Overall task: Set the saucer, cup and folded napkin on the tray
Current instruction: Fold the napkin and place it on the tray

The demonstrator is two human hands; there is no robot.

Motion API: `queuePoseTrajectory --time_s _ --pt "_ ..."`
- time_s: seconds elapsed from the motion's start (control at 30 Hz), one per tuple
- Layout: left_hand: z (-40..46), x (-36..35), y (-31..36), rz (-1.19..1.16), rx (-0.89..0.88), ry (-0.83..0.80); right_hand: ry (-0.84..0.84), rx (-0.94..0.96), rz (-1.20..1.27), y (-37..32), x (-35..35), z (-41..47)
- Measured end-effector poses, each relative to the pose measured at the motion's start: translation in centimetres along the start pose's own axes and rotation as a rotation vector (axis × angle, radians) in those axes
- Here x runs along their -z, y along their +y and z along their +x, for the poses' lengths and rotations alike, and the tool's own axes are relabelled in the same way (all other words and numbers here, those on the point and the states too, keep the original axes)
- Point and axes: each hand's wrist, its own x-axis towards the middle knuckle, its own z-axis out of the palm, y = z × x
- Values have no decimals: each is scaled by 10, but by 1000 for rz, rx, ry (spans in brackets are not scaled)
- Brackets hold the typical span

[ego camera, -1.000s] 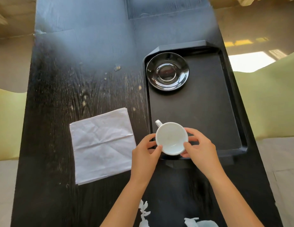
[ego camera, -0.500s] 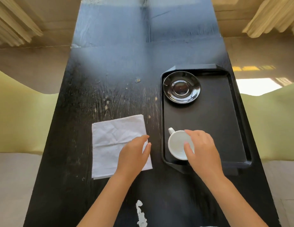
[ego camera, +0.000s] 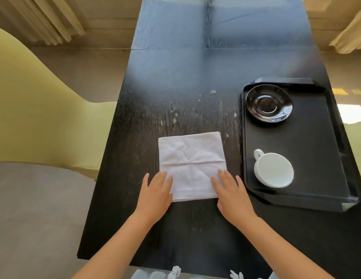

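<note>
Fingers of left hand (ego camera: 155, 193) & right hand (ego camera: 231, 193) flat, slightly spread, on napkin (ego camera: 190, 164) near corners.

Both bare forearms reach forward, side by side. The left hand (ego camera: 155, 195) and right hand (ego camera: 232, 193) lie palm-down, fingers (ego camera: 162, 178) extended flat

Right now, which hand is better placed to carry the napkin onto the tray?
The right hand, probably. Both hands lie flat on the napkin near corners, but the right one is on the edge nearest the tray; the left hand would cross over.
</note>
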Motion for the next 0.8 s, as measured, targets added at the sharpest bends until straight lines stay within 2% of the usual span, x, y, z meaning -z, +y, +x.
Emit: queuePoseTrajectory --time_s 0.1,0.23,0.5,0.8 --pt "-9 -16 -1 -19 -75 -70 -25 4 -8 -2 -11 -5" --pt "-10 -21 -9 -16 -122 -68 35 30 -29 -3 -13 -4" --pt "-10 -31 -16 -56 -311 78 167 212 -43 17 -15 -7" --pt "-8 -26 -24 -189 -342 111 214 248 48 25 -11 -9"
